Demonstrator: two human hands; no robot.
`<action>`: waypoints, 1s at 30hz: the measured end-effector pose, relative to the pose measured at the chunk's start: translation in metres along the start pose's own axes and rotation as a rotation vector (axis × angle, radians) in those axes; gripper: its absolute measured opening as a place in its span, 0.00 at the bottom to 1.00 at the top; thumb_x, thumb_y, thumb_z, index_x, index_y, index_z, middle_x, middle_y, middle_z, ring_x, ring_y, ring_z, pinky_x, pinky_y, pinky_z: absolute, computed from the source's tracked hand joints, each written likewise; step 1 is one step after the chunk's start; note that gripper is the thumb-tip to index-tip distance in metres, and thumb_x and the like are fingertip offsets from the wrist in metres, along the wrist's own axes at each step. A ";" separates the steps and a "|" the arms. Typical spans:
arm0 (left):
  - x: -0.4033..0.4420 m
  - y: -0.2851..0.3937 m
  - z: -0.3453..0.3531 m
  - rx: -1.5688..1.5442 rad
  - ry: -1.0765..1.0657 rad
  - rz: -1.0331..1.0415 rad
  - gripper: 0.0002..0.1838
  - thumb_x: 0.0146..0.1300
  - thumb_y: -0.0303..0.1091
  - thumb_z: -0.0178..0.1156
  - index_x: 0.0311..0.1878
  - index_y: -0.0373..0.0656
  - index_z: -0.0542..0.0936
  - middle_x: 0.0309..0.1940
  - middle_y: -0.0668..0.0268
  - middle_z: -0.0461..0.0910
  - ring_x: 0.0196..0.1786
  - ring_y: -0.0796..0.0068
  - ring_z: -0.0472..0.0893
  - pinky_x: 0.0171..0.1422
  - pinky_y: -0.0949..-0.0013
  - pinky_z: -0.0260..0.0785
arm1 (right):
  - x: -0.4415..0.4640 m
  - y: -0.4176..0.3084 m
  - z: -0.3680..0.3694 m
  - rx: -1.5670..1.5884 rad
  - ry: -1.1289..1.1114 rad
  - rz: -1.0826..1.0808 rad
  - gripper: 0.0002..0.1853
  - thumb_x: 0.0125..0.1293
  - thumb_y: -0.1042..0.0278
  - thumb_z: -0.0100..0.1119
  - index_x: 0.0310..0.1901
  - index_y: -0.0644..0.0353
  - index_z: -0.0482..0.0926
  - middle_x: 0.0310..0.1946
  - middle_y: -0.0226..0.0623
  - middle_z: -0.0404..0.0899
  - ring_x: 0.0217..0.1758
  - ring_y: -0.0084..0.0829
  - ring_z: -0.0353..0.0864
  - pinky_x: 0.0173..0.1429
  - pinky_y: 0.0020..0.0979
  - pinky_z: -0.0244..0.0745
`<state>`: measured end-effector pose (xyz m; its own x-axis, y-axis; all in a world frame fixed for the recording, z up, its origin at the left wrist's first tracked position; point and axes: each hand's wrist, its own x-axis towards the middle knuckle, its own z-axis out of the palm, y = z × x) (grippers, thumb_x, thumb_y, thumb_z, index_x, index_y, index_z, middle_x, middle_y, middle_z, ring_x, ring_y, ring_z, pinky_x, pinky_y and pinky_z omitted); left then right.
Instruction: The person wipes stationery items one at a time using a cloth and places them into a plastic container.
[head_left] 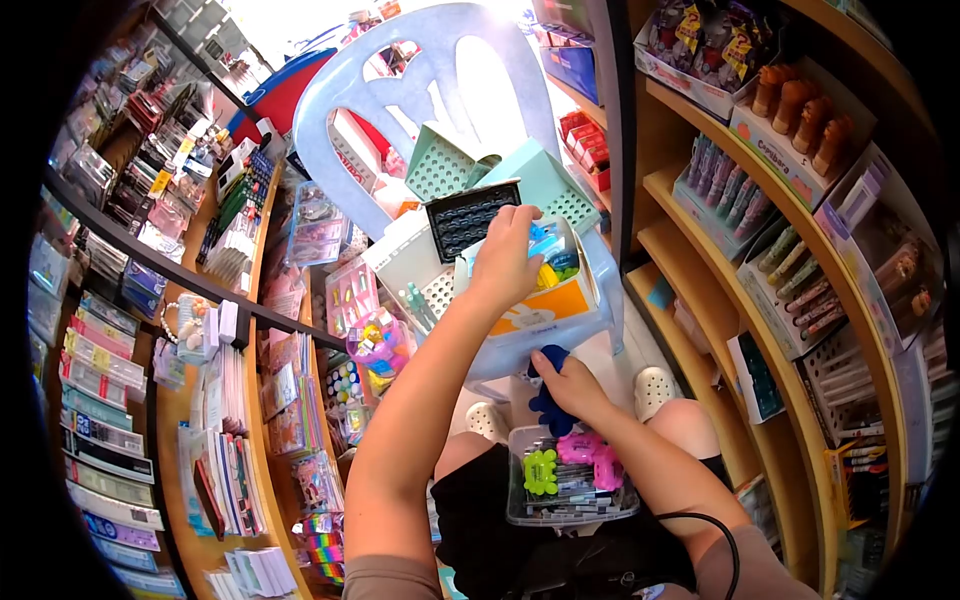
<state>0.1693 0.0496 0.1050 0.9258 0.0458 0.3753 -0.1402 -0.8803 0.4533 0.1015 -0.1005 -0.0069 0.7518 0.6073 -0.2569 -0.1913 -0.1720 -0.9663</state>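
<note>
My left hand (508,258) is over an orange and white box (540,322) on a light blue plastic chair (345,75). Its bent fingers are beside the right edge of a black gridded tray (468,220); whether they grip anything is hidden. Blue and yellow items (550,272) show inside the box. Lower down, my right hand (575,388) is closed around a dark blue thing with rounded lobes (551,412). Just below it, a clear plastic tub (572,519) on my lap holds pens, a lime green lobed piece (541,472) and pink lobed pieces (590,458).
Teal perforated boxes (540,180) and a white box (400,262) share the chair. Left of it stands a pink tub (380,345) of small items. Wooden shelves (790,200) with pens rise on the right; shelves (262,420) of stationery line the left.
</note>
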 end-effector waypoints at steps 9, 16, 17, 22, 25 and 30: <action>0.011 0.020 -0.002 0.646 -0.380 -0.008 0.10 0.53 0.27 0.58 0.38 0.47 0.83 0.31 0.57 0.78 0.36 0.61 0.78 0.40 0.60 0.71 | -0.005 -0.008 0.002 -0.049 -0.015 0.038 0.25 0.68 0.44 0.46 0.35 0.63 0.77 0.18 0.40 0.76 0.18 0.32 0.79 0.27 0.33 0.73; 0.010 0.000 0.020 -0.011 -0.526 0.058 0.14 0.51 0.25 0.55 0.42 0.40 0.81 0.28 0.53 0.79 0.33 0.55 0.79 0.40 0.61 0.71 | 0.002 0.009 0.008 -0.072 -0.018 0.010 0.25 0.68 0.45 0.47 0.35 0.64 0.78 0.17 0.39 0.76 0.18 0.34 0.79 0.28 0.34 0.73; 0.018 0.003 0.020 0.033 -0.630 0.035 0.15 0.51 0.24 0.55 0.44 0.40 0.81 0.32 0.52 0.80 0.37 0.54 0.80 0.44 0.61 0.72 | 0.001 0.008 0.007 -0.062 -0.024 0.032 0.25 0.68 0.44 0.47 0.35 0.64 0.78 0.17 0.40 0.76 0.19 0.34 0.79 0.28 0.34 0.73; 0.015 -0.002 0.036 0.091 -0.697 0.004 0.14 0.51 0.25 0.51 0.41 0.38 0.81 0.29 0.49 0.80 0.34 0.50 0.80 0.42 0.60 0.72 | 0.000 0.008 0.009 -0.045 -0.019 -0.020 0.25 0.68 0.44 0.46 0.36 0.63 0.78 0.19 0.42 0.78 0.20 0.36 0.80 0.30 0.36 0.73; 0.020 0.004 0.045 0.286 -0.678 0.047 0.12 0.51 0.26 0.52 0.36 0.36 0.82 0.31 0.47 0.81 0.36 0.49 0.81 0.42 0.57 0.73 | 0.000 0.007 0.008 -0.029 0.000 0.002 0.26 0.67 0.44 0.46 0.36 0.63 0.79 0.20 0.44 0.78 0.22 0.38 0.80 0.31 0.37 0.73; 0.025 0.012 0.046 0.389 -0.705 0.041 0.10 0.51 0.28 0.54 0.30 0.33 0.82 0.31 0.45 0.80 0.35 0.48 0.82 0.41 0.54 0.74 | 0.000 0.013 0.005 -0.084 0.010 0.002 0.27 0.66 0.42 0.46 0.36 0.63 0.79 0.21 0.45 0.78 0.25 0.40 0.80 0.35 0.38 0.73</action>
<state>0.2069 0.0182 0.0825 0.9444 -0.1847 -0.2721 -0.1669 -0.9821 0.0876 0.0960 -0.0984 -0.0193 0.7577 0.5993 -0.2581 -0.1396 -0.2375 -0.9613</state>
